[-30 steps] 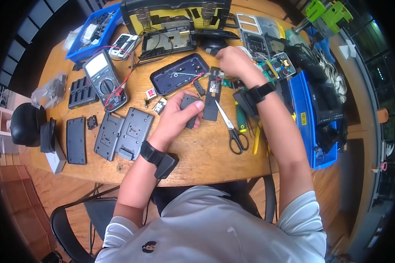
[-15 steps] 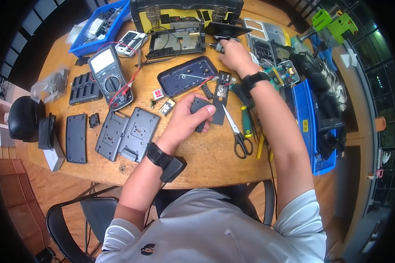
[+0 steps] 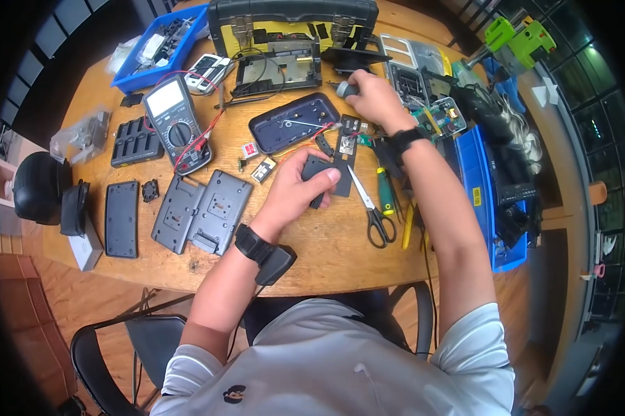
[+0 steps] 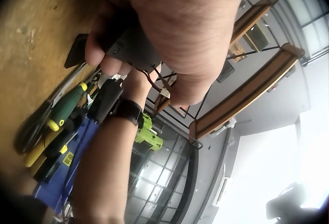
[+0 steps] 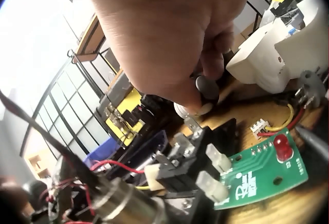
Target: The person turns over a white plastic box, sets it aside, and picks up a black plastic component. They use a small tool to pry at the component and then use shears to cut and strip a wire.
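My left hand (image 3: 311,182) grips a small black plastic part (image 3: 315,166) just above the middle of the wooden table (image 3: 312,249). The left wrist view shows that dark part (image 4: 134,45) held between the fingers and thumb. My right hand (image 3: 357,90) is farther back, by the oval black cover (image 3: 295,121), and pinches a small grey-handled tool (image 3: 342,89). Seen from the right wrist, the fingertips (image 5: 187,98) hold the grey round piece (image 5: 206,87) above a black connector block and a green circuit board (image 5: 262,170).
A multimeter (image 3: 174,125) with red leads lies at the left, grey plates (image 3: 201,208) beside my left hand. Scissors (image 3: 371,208) and a green-handled screwdriver (image 3: 384,191) lie under my right forearm. A yellow-and-black toolbox (image 3: 291,21) stands at the back, blue bins (image 3: 485,201) at the right.
My right hand reached back toward the toolbox, then drew slightly nearer with the grey-handled tool in its fingers. The left hand kept its grip on the black part and barely moved.
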